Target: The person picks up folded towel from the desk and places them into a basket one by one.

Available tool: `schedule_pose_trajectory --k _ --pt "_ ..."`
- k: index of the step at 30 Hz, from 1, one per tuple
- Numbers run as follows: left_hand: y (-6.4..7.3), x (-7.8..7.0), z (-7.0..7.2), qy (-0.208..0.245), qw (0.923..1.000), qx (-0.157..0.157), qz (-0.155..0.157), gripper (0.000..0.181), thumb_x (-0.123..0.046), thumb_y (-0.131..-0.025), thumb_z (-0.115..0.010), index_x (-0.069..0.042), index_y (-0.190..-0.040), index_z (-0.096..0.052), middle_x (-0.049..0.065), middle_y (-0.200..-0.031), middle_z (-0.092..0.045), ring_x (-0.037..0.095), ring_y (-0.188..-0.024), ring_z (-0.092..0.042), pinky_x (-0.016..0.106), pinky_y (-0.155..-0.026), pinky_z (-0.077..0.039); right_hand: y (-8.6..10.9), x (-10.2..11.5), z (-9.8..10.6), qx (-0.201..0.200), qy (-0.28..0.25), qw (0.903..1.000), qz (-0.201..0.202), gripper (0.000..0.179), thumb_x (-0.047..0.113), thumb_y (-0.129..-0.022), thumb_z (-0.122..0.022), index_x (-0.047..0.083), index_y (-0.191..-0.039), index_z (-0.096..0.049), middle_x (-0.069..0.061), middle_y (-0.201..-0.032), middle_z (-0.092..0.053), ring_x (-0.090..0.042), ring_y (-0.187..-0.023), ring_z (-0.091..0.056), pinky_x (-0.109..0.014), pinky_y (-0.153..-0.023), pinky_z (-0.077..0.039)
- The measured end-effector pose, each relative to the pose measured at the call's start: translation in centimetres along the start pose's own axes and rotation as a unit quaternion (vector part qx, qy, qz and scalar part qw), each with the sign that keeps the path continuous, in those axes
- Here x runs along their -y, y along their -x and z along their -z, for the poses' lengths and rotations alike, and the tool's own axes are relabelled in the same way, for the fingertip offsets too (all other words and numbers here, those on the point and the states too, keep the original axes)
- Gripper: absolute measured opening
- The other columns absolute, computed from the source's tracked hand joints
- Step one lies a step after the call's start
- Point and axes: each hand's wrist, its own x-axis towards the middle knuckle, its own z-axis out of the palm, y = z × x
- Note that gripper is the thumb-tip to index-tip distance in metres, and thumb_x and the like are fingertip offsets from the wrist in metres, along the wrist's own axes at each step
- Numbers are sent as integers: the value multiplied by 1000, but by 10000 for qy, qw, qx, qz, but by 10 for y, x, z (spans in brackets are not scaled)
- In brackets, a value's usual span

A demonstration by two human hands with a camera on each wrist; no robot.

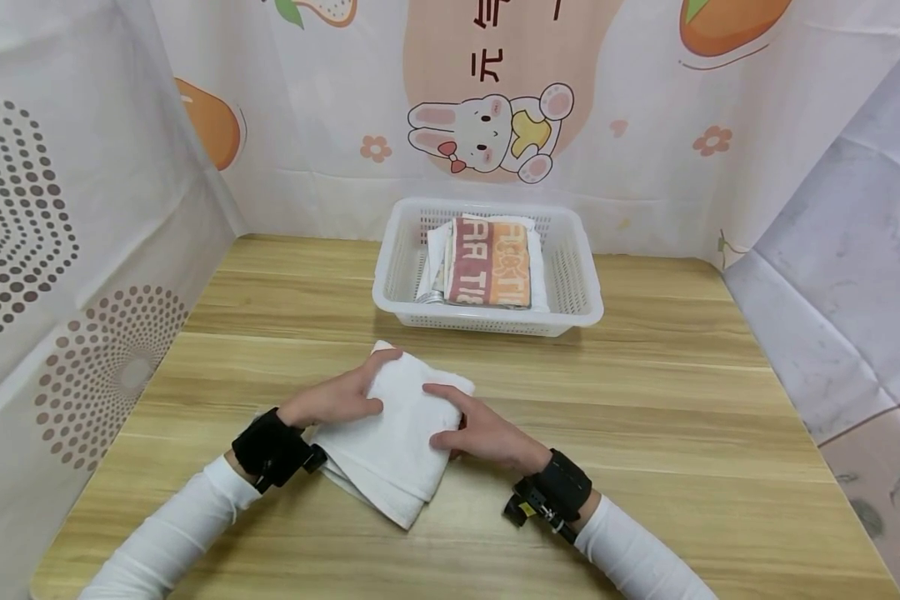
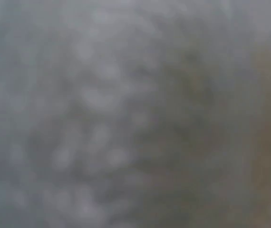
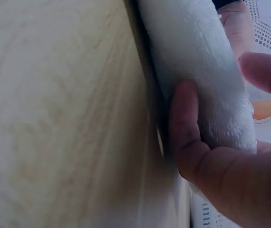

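A folded white towel (image 1: 393, 425) lies on the wooden table, turned at an angle, its layers spread slightly at the lower left corner. My left hand (image 1: 337, 398) rests on the towel's upper left part, thumb and forefinger stretched over the top. At the right edge my right hand (image 1: 491, 432) grips the towel. In the right wrist view, its fingers (image 3: 185, 109) bend against the thick side of the towel (image 3: 197, 57), and part of the left hand shows behind. The left wrist view is too blurred to make anything out.
Behind the towel stands a white plastic basket (image 1: 487, 321) holding folded cloths, the top one a red and orange patterned cloth (image 1: 491, 262) with lettering. Printed curtains (image 1: 307, 208) enclose the table (image 1: 645, 400) at the back and sides.
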Motion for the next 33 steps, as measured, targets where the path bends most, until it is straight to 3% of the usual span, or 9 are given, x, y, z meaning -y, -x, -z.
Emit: schedule_pose_trajectory --k 5,8,11,16,20,25,29,33 --pt "1 -2 1 -61 9990 -130 -426 66 8 -87 -48 -11 -146 -27 17 -145 -33 30 -126 -35 45 -104 -29 2 -1 1 -304 157 9992 188 66 13 -92 -68 23 -151 -40 -13 -129 -49 -19 -86 -59 -33 -70 -51" --pt "1 -2 3 -149 9970 -306 -697 56 10 -85 -53 -9 -136 -39 16 -136 -41 29 -119 -41 42 -98 -33 3 2 2 -665 451 9961 374 61 12 -92 -68 21 -148 -45 -12 -134 -50 -21 -98 -58 -35 -79 -50" --pt "3 -3 4 -141 9966 -350 -727 48 8 -86 -60 -8 -129 -45 16 -128 -47 28 -112 -46 40 -94 -38 4 4 4 -1033 705 9907 544 57 8 -91 -67 19 -144 -50 -11 -141 -50 -24 -116 -53 -39 -93 -46" --pt "5 -4 5 -21 9980 8 -635 49 0 -88 -66 -9 -131 -46 16 -127 -49 28 -112 -47 38 -93 -40 6 6 6 -1309 879 9835 890 55 -2 -89 -62 15 -140 -54 -11 -145 -49 -25 -123 -49 -44 -101 -41" --pt "3 -2 4 182 9966 240 -766 51 -4 -91 -67 -9 -137 -46 14 -137 -46 28 -121 -43 38 -99 -36 8 4 7 -1382 956 9797 1092 55 -6 -88 -60 12 -140 -54 -13 -144 -50 -26 -118 -51 -40 -95 -44" --pt "2 -1 2 453 9943 298 -915 55 -6 -92 -68 -13 -141 -45 10 -143 -44 26 -126 -40 41 -103 -33 9 2 11 -1590 927 9743 1301 56 -9 -87 -58 11 -138 -55 -14 -144 -50 -25 -115 -52 -36 -92 -45" --pt "-1 -1 -4 304 9926 157 -1165 58 -2 -91 -68 -13 -142 -44 9 -145 -44 25 -128 -39 44 -106 -32 10 3 14 -1721 917 9718 1325 58 -10 -85 -58 12 -138 -55 -13 -144 -50 -26 -114 -52 -36 -90 -46" --pt "-1 -3 -10 -179 9906 -290 -1329 62 1 -87 -70 -15 -142 -47 11 -145 -43 27 -129 -38 46 -106 -32 13 5 16 -1809 971 9701 1292 60 -11 -84 -57 13 -139 -55 -13 -147 -47 -27 -117 -50 -39 -91 -45"
